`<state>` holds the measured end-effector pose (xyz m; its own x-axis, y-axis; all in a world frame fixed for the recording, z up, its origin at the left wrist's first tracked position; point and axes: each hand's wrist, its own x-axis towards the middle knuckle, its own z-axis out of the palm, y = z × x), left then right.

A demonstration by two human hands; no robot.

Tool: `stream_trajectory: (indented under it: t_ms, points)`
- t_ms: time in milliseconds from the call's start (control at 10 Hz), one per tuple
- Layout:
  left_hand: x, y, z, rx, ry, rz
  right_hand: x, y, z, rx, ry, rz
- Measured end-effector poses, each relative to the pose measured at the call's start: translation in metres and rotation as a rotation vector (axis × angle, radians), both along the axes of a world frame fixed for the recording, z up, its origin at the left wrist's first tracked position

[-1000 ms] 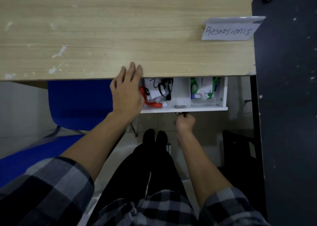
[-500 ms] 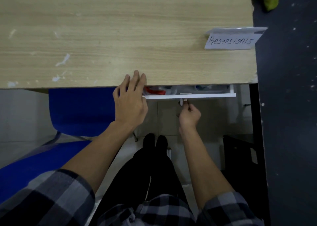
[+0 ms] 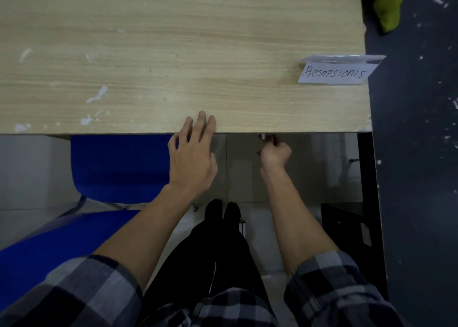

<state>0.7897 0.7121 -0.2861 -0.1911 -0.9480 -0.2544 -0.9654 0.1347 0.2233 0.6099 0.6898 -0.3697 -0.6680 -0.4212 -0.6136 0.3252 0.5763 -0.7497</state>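
A light wooden desk [image 3: 173, 54] fills the upper part of the view. The white drawer under its front edge is pushed in and hidden; only a small metal key or pull [image 3: 262, 137] shows below the edge. My right hand [image 3: 273, 150] pinches that small metal piece with curled fingers. My left hand [image 3: 193, 153] has straight fingers resting on the desk's front edge, just left of the drawer.
A paper sign reading "Resepsionis" [image 3: 334, 72] stands at the desk's right end. A green cloth [image 3: 384, 1] lies on the dark surface [image 3: 416, 153] to the right. A blue chair [image 3: 111, 168] stands at left, a black box [image 3: 347, 227] on the floor at right.
The drawer, open with its contents showing a second ago, has slid fully under the desk. My right hand followed it in, holding the metal piece; my left hand stayed on the edge.
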Motion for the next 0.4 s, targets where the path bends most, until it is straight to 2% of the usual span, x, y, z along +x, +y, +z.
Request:
stream_trajectory:
  t_ms: [200,300,400]
  points:
    - [0.002,-0.001,0.003,0.029,-0.004,-0.024,-0.001,0.008,0.014,0.018,-0.018,0.089]
    - [0.002,-0.001,0.013,0.071,0.015,-0.025,-0.001,0.028,0.015,0.089,0.088,0.24]
    - [0.003,-0.013,0.029,0.181,0.056,-0.026,0.007,0.04,0.041,0.044,0.164,0.388]
